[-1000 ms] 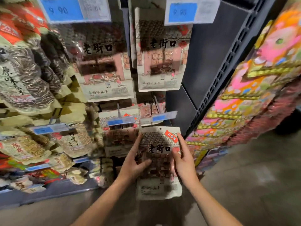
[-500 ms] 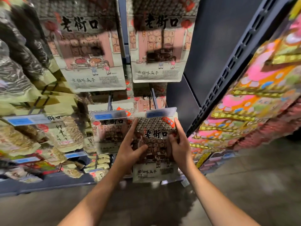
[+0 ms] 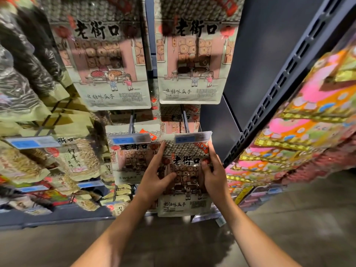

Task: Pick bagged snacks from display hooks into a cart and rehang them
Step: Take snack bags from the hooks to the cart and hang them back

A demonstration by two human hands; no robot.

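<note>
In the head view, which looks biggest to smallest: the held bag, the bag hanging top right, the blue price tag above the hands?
1. Top-right hanging bag
2. Held bag
3. Blue price tag

The wide-angle lens may distort sizes.

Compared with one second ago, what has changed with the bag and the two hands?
The held snack bag has gone up: its top edge, earlier below the blue price tag, now sits just behind it, at the hook. The left hand and right hand rose with it. Both hands hold the bag by its sides as before; the hanging bags around it have not changed.
</note>
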